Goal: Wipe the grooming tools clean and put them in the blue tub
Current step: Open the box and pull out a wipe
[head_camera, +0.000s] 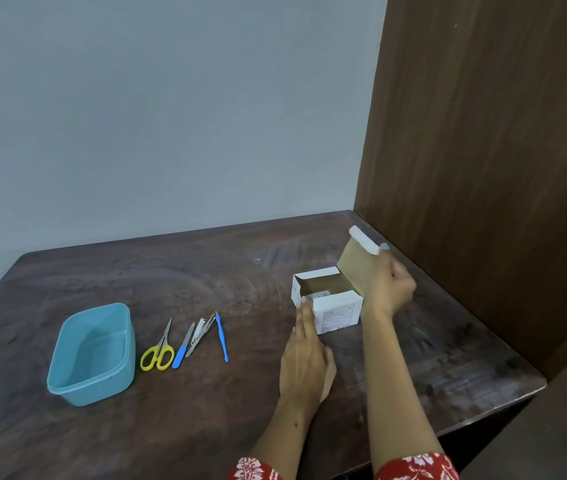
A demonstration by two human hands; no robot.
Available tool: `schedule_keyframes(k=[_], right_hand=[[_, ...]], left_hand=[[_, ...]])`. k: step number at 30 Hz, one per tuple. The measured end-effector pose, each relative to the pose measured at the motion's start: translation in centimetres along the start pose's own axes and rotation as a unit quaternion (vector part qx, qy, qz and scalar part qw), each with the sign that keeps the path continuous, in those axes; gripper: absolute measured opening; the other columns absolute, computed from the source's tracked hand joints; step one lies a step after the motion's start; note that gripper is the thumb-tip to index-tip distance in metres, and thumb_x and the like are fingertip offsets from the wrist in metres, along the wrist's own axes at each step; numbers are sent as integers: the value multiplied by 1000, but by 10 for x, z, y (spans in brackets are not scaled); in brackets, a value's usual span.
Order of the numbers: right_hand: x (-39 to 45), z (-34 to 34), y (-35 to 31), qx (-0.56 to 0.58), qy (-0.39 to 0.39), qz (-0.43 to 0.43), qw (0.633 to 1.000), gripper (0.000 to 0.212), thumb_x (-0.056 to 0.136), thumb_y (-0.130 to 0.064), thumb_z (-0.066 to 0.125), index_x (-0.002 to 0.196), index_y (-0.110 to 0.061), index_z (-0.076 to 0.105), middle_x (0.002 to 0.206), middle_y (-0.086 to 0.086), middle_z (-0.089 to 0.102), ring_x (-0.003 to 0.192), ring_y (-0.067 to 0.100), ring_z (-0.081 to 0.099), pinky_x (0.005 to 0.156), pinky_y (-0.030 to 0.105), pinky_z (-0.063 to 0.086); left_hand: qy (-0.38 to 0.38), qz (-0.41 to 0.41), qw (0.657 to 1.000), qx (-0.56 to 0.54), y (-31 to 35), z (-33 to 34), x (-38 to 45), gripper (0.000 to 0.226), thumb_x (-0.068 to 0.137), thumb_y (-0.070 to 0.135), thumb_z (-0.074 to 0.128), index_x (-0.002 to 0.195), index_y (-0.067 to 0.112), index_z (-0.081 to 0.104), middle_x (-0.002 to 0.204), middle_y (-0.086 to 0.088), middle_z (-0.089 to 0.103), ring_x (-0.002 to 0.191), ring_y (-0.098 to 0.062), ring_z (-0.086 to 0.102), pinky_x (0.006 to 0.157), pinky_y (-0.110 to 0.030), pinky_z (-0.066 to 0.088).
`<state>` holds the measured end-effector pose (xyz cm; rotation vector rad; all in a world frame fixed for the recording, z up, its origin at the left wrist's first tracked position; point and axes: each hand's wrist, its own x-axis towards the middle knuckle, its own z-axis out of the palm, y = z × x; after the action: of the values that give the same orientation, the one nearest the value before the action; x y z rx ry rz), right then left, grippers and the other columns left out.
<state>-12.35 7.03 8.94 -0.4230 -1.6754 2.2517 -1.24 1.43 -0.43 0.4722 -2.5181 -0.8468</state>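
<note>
Box opened for wipes, tools not yet touched

While the lid is held back, 4 grooming tools lie in a row on the dark wooden table, just right of the blue tub, none touching it: yellow-handled scissors, blue-handled file, metal nail clipper, thin blue-handled pick. Clipper tip and pick tip nearly meet at the far end; cannot tell if they touch. Tub sits open, looks empty.

Handling guess: all light, stiff, smooth metal and plastic, likely slippery flat on the table. Best pinched by the plastic handles or scissor loops, keeping clear of points and blades. Clipper lever stands raised, could flop when lifted.

White cardboard box sits well right of the tools, near the wooden panel. Right hand grips the flap, fingers curled round its edge, holding it up. Left hand has straight fingers pressed against the box's near corner, steadying it, grasping nothing. Something white shows inside; too small to tell what. Red floral sleeves at bottom edge
</note>
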Motion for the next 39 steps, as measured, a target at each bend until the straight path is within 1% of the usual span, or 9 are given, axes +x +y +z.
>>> schedule_keyframes(k=[3,6,16,21,26,29,32,36,39], right_hand=[[-21,-2,4,-33,-56,-107,992,21,85,-18,65,98,-5,73,99,-1,68,85,1,62,65,-2,42],[-33,-2,16,-65,-111,-170,977,18,85,-19,66,95,-6,74,96,-3,67,82,-9,60,69,6,47],[-30,-2,41,-223,-220,-246,917,26,82,12,55,101,2,70,108,10,68,100,16,63,87,22,49],[-30,2,41,-312,-294,-290,856,31,83,18,46,97,4,71,115,14,65,106,22,60,81,-4,33],[-30,4,47,-397,-350,-292,797,30,85,14,48,102,3,69,122,14,61,114,24,56,97,22,40],[-34,3,45,-378,-327,-307,810,34,85,14,47,109,2,66,123,15,61,115,26,56,97,24,40],[-43,2,37,-349,-313,-315,825,33,88,9,47,116,0,62,132,12,54,118,25,53,99,23,38],[-61,0,24,-308,-328,-316,835,26,85,12,51,97,0,71,127,11,54,101,17,56,84,14,40],[-76,0,18,-277,-334,-279,857,24,84,10,55,89,-5,73,114,8,61,89,8,55,79,12,42]], left_hand=[[-10,-16,1000,-5,1,0,0,80,83,10,44,148,14,-2,152,-4,27,121,-27,49,94,-37,44],[-21,-15,1000,-6,-3,2,1,82,81,11,44,148,14,-3,149,-6,33,119,-27,50,95,-37,44],[-30,-17,999,-36,-6,3,2,79,88,20,47,147,12,-6,149,-7,33,124,-24,49,98,-36,45],[-26,2,999,-26,-5,1,3,76,92,27,46,147,9,-3,152,-8,27,127,-19,46,103,-33,41],[-34,25,999,1,-2,-2,1,72,93,37,32,146,6,-5,157,-9,3,140,-16,27,112,-29,29],[-24,10,999,-20,-4,0,4,73,95,31,43,147,8,-3,157,-7,8,137,-16,33,110,-29,33],[-22,7,997,-72,-4,-5,1,73,93,26,49,148,13,3,156,-2,18,134,-7,35,104,-17,32],[5,7,993,-115,-19,-38,-20,68,88,11,46,147,10,12,154,0,20,137,0,18,101,3,11],[55,3,994,-94,-38,-67,-39,65,86,21,42,145,7,20,151,-1,27,138,-10,26,105,-3,12]])
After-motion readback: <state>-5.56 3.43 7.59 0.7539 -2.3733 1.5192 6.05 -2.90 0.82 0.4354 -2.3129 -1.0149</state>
